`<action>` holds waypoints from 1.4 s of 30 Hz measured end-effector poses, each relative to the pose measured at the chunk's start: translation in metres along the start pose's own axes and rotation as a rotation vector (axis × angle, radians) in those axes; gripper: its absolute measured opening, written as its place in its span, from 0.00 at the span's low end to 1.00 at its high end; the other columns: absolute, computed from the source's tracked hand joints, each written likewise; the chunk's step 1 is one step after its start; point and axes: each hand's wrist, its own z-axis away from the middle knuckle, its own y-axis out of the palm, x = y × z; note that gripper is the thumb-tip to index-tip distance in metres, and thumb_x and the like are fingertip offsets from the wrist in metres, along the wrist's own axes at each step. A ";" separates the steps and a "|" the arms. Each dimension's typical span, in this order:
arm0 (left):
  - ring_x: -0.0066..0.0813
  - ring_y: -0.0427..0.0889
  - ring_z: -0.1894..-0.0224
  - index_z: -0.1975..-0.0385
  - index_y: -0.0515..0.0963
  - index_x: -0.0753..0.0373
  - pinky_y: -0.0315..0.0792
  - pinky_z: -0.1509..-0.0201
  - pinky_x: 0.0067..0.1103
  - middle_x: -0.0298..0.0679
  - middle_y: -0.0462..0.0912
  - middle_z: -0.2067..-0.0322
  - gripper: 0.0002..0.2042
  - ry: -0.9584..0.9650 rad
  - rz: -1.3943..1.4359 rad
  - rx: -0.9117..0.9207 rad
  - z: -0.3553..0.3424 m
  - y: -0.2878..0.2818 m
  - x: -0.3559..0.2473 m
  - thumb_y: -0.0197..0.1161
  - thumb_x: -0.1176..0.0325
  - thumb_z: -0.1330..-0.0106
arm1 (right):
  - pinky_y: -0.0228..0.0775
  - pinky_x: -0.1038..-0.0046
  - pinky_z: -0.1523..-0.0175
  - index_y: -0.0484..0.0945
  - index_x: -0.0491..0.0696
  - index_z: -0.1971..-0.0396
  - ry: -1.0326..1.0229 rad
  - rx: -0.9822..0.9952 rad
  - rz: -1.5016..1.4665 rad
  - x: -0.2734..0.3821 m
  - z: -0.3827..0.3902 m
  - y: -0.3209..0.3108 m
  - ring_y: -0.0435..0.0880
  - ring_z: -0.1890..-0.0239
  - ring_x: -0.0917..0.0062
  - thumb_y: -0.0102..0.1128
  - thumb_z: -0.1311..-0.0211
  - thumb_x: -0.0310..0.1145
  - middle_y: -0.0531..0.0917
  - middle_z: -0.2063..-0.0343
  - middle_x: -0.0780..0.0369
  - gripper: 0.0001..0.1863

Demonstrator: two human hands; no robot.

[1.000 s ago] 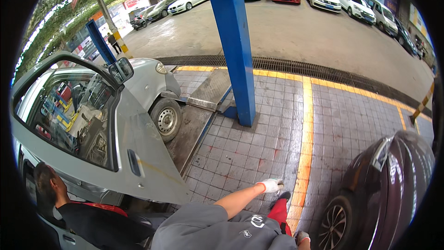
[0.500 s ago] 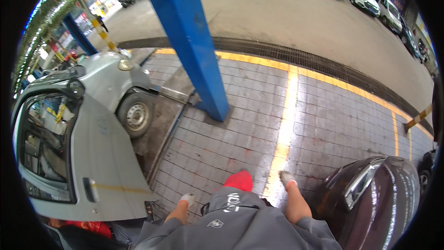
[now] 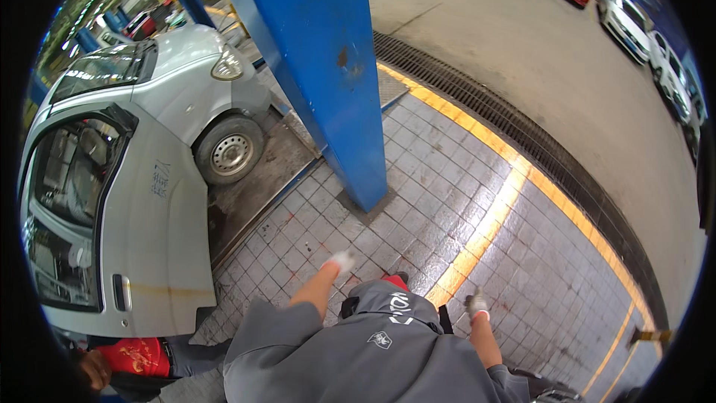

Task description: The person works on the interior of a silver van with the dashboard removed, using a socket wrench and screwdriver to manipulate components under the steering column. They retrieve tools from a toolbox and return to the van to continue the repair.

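A: What could go wrong?
B: Blue lift post [image 3: 317, 60] is ahead-left; veering that way could mean a knock. Open van door [image 3: 160, 254] juts out farther left, same cause. Shiny tiled floor [image 3: 418, 205] might cause a slip if wet.
A: Fingers?
B: Left hand [image 3: 341, 262]: gloved, blurred, can't tell how far open. Right hand [image 3: 476, 304]: gloved, near yellow line [image 3: 477, 250], spread unclear. No object visible in either; both clear of post.

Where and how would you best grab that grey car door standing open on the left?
Probably by the slim handle, from the outer side of the door, with the nearer left hand: the door stands open, outer face toward the camera, handle unblocked.
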 end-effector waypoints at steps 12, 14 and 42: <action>0.54 0.85 0.32 0.34 0.83 0.62 0.78 0.30 0.39 0.54 0.89 0.37 0.28 0.289 0.211 -0.198 -0.202 -0.218 -0.461 0.60 0.43 0.18 | 0.80 0.57 0.43 0.89 0.38 0.45 0.024 0.192 0.046 0.262 -0.196 -0.179 0.89 0.53 0.62 0.63 0.21 0.52 0.92 0.51 0.53 0.29; 0.57 0.84 0.30 0.31 0.81 0.64 0.77 0.27 0.41 0.58 0.87 0.34 0.32 0.197 0.209 -0.282 -0.229 -0.188 -0.417 0.61 0.42 0.19 | 0.80 0.57 0.43 0.89 0.37 0.45 0.016 0.240 0.016 0.330 -0.233 -0.191 0.90 0.52 0.60 0.60 0.21 0.53 0.92 0.50 0.50 0.30; 0.66 0.88 0.39 0.41 0.85 0.73 0.79 0.33 0.48 0.67 0.90 0.45 0.30 -0.158 0.435 -0.602 -0.880 -0.650 -0.564 0.61 0.47 0.21 | 0.67 0.57 0.18 0.84 0.43 0.30 -0.473 0.184 0.610 1.184 -0.594 -0.286 0.79 0.23 0.50 0.48 0.21 0.69 0.82 0.28 0.44 0.44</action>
